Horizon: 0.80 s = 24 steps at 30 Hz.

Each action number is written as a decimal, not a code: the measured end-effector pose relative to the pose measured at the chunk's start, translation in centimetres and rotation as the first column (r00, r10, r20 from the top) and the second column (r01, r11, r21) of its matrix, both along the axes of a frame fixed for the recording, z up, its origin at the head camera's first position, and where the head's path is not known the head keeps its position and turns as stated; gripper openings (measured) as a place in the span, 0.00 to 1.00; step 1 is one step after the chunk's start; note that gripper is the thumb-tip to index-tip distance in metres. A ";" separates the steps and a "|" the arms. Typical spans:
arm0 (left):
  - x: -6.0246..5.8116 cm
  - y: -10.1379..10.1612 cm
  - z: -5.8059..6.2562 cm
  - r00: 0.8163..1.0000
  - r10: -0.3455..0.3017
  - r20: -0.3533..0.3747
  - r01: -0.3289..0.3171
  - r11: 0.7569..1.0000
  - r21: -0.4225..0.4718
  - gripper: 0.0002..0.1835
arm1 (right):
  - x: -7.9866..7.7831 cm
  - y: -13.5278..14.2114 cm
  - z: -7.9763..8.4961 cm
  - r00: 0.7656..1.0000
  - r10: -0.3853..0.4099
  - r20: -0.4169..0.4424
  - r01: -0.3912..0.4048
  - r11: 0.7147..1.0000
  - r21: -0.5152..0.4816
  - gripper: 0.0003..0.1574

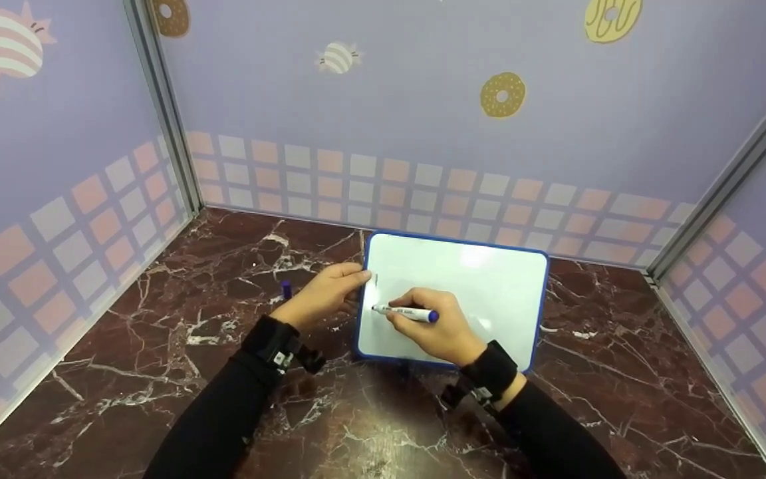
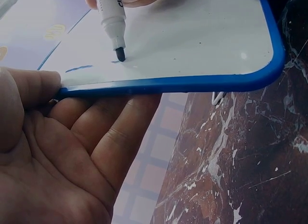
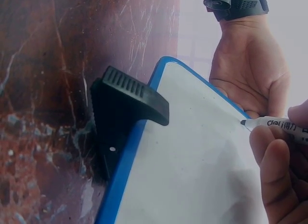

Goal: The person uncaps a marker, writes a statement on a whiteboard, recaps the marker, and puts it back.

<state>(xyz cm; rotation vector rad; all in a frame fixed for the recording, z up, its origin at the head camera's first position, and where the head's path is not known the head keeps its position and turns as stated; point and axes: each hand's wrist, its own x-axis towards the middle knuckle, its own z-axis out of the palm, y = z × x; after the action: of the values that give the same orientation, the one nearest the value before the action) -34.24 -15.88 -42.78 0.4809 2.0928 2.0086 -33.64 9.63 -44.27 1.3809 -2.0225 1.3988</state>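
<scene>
A small whiteboard (image 1: 469, 286) with a blue frame leans back above the table. My left hand (image 1: 330, 293) grips its left edge, thumb on the front and fingers behind. In my right hand (image 1: 439, 326) is a white whiteboard marker (image 1: 413, 313) with a blue end, pinched between thumb and fingers. Its dark tip (image 2: 120, 54) is at the board's surface near the left edge, beside a short blue stroke. Another short blue line (image 2: 79, 68) lies higher up along the same edge. The marker's white barrel (image 3: 281, 125) also shows in the right wrist view.
A blue-purple marker cap (image 1: 286, 289) stands on the table left of the board. A black clip-like stand (image 3: 130, 98) holds the board's lower edge. Dark red marbled table (image 1: 177, 372) spreads around, with patterned panels (image 1: 423, 133) behind and at both sides.
</scene>
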 end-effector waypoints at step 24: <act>0.1 0.0 0.1 1.000 -0.001 -0.011 0.001 1.000 -0.012 0.19 | -0.2 0.1 0.6 0.989 -0.056 -0.139 0.046 0.996 -0.075 0.05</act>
<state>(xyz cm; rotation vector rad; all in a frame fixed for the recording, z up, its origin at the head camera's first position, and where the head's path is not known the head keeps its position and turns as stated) -34.16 -15.88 -42.65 0.4920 2.1097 1.9964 -33.82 9.75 -43.69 1.3481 -1.8865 1.2999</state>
